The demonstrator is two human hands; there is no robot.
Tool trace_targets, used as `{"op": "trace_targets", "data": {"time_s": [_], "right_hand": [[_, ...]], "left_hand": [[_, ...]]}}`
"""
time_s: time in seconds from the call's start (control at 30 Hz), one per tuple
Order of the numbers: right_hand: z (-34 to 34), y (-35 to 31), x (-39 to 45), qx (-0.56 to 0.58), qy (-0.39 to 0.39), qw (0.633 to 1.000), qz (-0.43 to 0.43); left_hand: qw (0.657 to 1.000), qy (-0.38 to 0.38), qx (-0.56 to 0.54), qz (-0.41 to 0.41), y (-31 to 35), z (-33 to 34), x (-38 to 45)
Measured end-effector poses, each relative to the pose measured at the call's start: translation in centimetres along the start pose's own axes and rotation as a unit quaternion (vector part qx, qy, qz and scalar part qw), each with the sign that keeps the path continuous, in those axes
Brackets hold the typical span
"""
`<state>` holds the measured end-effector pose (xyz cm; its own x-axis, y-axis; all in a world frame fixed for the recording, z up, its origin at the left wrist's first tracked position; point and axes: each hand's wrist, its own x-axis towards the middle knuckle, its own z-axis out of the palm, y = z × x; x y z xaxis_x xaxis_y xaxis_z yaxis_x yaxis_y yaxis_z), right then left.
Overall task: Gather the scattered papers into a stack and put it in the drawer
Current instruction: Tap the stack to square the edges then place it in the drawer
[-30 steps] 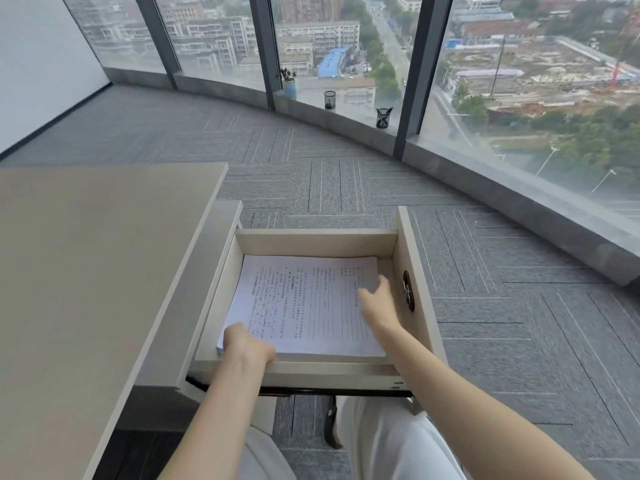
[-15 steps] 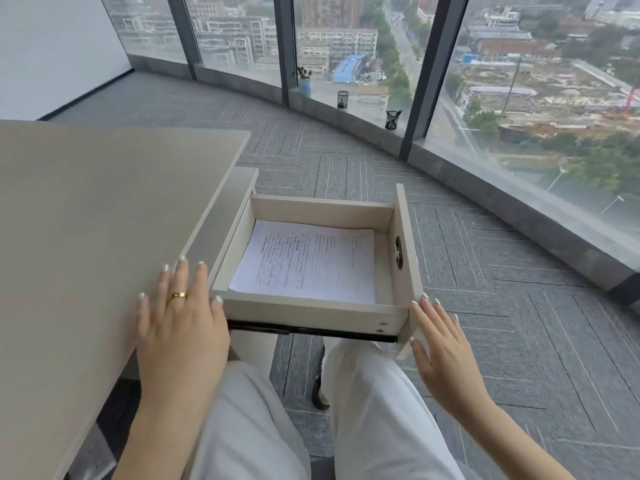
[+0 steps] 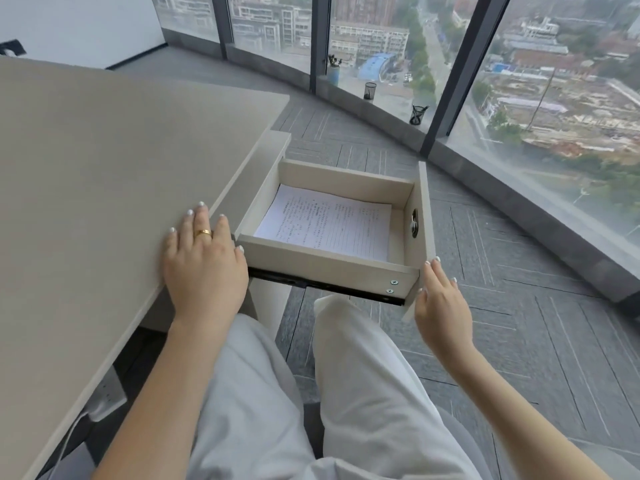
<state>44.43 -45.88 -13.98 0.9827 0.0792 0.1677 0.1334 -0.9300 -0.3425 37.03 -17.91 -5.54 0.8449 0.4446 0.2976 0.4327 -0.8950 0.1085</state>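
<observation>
Now the stack of papers (image 3: 327, 225) lies flat inside the open drawer (image 3: 325, 263); the left hand (image 3: 204, 268) rests palm-down on the desk (image 3: 104, 161) edge, fingers spread and holding nothing, while the right hand (image 3: 441, 303), fingers extended and empty, sits against the drawer front panel (image 3: 426, 216)
</observation>
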Motion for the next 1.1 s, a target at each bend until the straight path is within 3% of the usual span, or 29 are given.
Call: {"op": "trace_targets", "data": {"time_s": [0.47,0.7,1.1], "right_hand": [[1.8,-6.0,1.0,0.023,-0.014,0.997,-0.077],[5.4,-10.4,1.0,0.079,0.033,0.984,-0.159],[8.9,-18.4,1.3,0.151,-0.065,0.966,-0.201]], "left_hand": [[0.999,0.023,-0.023,0.008,-0.2,0.2,-0.8],[0.996,0.069,-0.028,0.038,-0.6,0.4,-0.6],[0.997,0.059,-0.024,0.041,-0.7,0.3,-0.6]]}}
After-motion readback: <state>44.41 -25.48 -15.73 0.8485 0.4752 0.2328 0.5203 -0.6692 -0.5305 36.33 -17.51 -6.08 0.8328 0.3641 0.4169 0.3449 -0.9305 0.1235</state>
